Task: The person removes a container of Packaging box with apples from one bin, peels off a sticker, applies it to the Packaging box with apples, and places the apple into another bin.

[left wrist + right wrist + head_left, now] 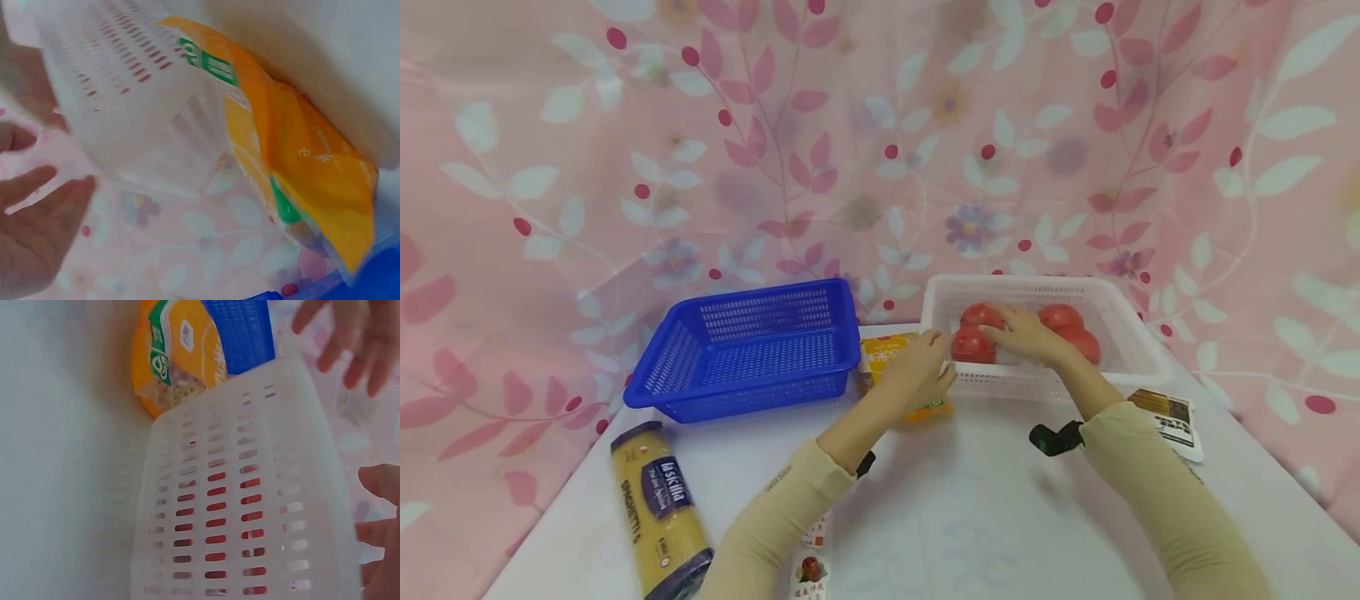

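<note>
A white slotted basket [1120,333] holds several round red tomatoes [974,345], in one group at its left and another at its right. My right hand [1026,335] reaches over the basket, its fingers extended at the left-hand tomatoes. My left hand [921,367] is beside the basket's front left corner, fingers loosely spread and holding nothing. Under that hand, between the two baskets, is an orange and yellow food bag [300,150]. In the right wrist view the basket's slotted wall [215,506] shows red through its holes, and the right fingers [378,534] appear past the rim.
A blue slotted basket [760,358] stands at the back left. A spaghetti pack [658,508] lies at the left front. Small printed packets [811,571] lie by my left sleeve, and a brown and white packet [1168,421] lies at the right. A floral curtain [880,150] hangs behind.
</note>
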Demonstrator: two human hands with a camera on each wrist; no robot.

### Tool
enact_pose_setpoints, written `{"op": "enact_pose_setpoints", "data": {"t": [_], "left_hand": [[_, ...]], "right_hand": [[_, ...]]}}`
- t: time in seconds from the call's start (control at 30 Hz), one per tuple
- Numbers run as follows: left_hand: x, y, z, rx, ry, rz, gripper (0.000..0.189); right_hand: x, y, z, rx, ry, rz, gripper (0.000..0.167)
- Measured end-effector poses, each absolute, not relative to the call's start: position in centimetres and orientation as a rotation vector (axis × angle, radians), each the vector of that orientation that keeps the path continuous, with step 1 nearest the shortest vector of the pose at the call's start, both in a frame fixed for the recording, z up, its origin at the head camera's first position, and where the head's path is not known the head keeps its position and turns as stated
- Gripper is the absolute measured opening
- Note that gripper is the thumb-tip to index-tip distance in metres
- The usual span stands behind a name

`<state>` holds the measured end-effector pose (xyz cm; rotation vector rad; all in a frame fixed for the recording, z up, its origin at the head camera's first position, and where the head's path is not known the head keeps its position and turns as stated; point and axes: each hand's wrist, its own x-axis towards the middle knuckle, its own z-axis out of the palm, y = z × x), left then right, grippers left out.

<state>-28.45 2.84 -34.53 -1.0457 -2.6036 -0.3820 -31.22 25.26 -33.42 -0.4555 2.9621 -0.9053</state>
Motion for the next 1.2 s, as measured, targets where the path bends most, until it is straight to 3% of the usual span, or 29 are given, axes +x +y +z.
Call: {"op": "enact_pose_setpoints", "data": {"t": [0.47, 0.73, 1.2], "left_hand": [[-34.6, 9.6, -35.4, -0.638, -2.891, -0.477, 0.024], [-37.0, 11.7, -36.6, -0.555, -3.024, -0.479, 0.044], [-38.2, 11.6, -37.3, -0.564, -3.202, -0.745, 0.065]], "right_hand": [[-35.5, 25.6, -36.4, -0.307, 2.959, -1.164, 0.053], [-35.6, 25.8, -37.0, -0.217, 2.974, -0.897, 0.067], [-35.6, 25.8, -37.2, -0.161, 2.911, -0.888, 0.069]]}}
